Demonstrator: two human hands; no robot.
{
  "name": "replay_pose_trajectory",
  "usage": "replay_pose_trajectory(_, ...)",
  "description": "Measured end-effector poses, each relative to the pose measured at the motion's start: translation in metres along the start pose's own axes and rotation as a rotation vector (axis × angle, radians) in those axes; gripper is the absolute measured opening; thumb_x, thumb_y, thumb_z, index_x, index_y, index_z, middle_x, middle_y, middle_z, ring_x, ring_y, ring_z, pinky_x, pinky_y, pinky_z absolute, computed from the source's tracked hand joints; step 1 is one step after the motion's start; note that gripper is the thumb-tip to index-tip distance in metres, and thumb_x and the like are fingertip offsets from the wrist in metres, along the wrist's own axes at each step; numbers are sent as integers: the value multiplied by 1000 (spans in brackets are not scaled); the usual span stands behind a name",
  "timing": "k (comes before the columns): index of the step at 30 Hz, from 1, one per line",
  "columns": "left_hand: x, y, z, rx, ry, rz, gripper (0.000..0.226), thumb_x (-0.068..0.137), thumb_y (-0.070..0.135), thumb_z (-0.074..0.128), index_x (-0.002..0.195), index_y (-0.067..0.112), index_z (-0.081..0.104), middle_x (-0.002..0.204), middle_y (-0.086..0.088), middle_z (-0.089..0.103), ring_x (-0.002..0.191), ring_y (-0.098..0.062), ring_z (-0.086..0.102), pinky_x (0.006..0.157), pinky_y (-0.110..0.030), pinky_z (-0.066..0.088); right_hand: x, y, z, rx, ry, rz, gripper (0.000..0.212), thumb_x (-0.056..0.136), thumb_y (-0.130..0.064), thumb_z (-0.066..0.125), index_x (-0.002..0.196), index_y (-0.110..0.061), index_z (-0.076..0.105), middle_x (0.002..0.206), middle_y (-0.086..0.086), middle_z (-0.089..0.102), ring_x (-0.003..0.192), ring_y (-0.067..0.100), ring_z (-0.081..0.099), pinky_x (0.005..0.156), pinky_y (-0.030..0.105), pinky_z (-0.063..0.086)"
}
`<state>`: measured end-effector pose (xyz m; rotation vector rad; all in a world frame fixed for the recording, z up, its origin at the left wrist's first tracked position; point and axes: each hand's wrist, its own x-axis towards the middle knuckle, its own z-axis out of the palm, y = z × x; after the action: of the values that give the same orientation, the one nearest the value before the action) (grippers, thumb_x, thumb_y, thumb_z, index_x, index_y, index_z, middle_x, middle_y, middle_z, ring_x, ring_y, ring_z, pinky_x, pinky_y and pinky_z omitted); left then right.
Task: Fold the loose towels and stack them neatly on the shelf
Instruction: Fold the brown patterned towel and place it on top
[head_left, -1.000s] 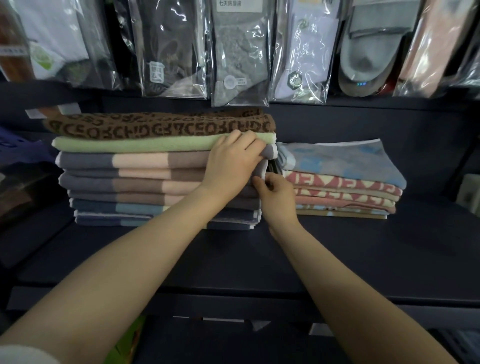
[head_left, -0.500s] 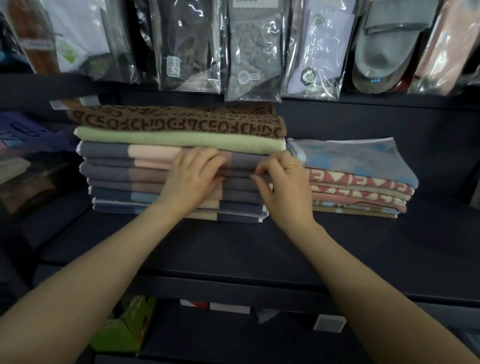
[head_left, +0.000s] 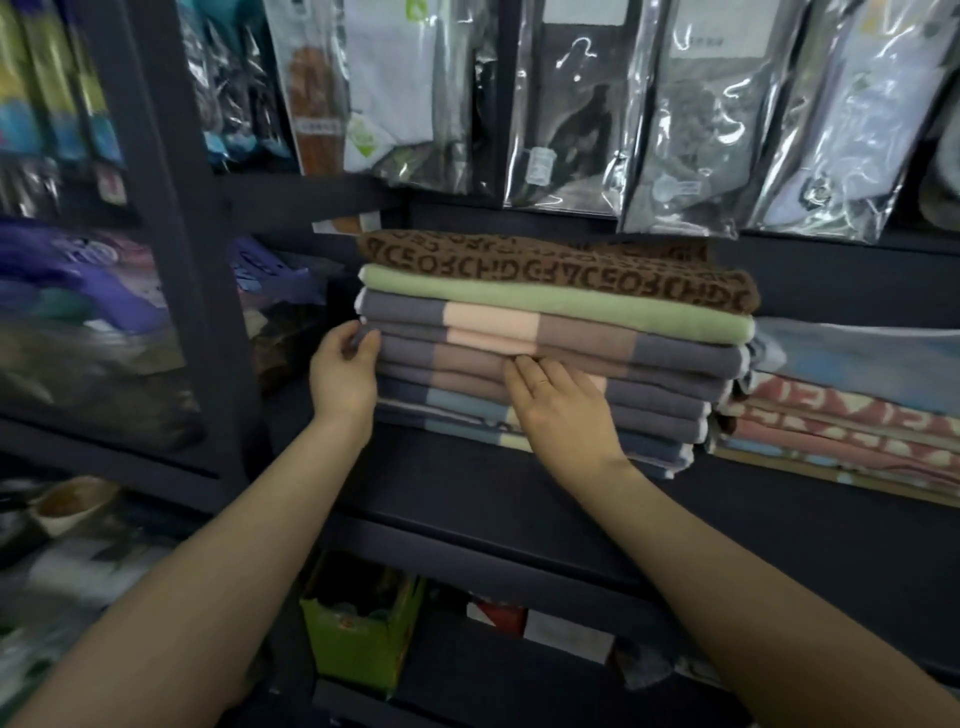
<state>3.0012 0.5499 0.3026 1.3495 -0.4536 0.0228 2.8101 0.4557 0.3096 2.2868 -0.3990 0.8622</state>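
Note:
A tall stack of folded towels (head_left: 670, 364) stands on the dark shelf (head_left: 509, 499). A brown lettered towel (head_left: 571, 267) lies on top, a green one (head_left: 519, 299) under it, then several grey, peach and blue striped ones. My left hand (head_left: 343, 371) is at the stack's left end, thumb and fingers pinching the corner of a grey striped towel. My right hand (head_left: 563, 410) lies with straight fingers against the front of the stack near its middle. A lower stack of pink and blue patterned towels (head_left: 857, 415) sits directly to the right, touching the tall one.
Plastic-wrapped socks (head_left: 571, 104) hang just above the stacks. A dark upright post (head_left: 176, 234) separates this bay from a cluttered one on the left. A green box (head_left: 358, 639) sits on the shelf below. Bare shelf board runs in front of the towels.
My left hand slid from the middle of the stack's front to its left end and took the corner. My right hand moved left to the middle. The view shifted left.

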Motion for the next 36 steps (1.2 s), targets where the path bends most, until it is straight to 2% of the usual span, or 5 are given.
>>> replay_pose_trajectory(10,17,0,0,59,-46,86,26,92,16,52,69,25,52,71,7,54,66,-3,46,57,-11,39,17,-9,0,-127,-74,47,34,71,-12,43,88,-13,72,78,1,67,62,19,61,49,26,43)
replay_pose_trajectory(23,23,-3,9,-68,185,-6,13,97,18,44,87,16,53,76,10,52,76,-9,49,69,-20,40,16,-4,7,-164,-33,75,29,68,-6,42,74,-15,69,69,1,63,55,19,59,48,26,41)
replay_pose_trajectory(27,19,-1,11,-53,139,-30,11,99,23,39,95,16,47,81,10,50,79,-8,48,62,-14,36,12,-3,10,-78,23,120,19,59,-4,71,75,-13,67,70,3,63,58,21,60,48,26,43)
replay_pose_trajectory(32,6,-11,5,-8,-158,5,40,90,32,57,124,18,41,111,6,52,98,-7,51,82,-19,40,-15,9,23,-85,126,-70,45,79,-16,67,123,-11,59,127,9,59,114,27,58,92,39,48)
replay_pose_trajectory(36,13,-15,-6,157,-9,79,8,90,20,58,94,15,54,85,9,56,80,-6,54,77,-24,44,-41,33,32,-155,21,-62,62,85,-26,62,141,-13,36,145,2,41,132,22,42,110,41,27)
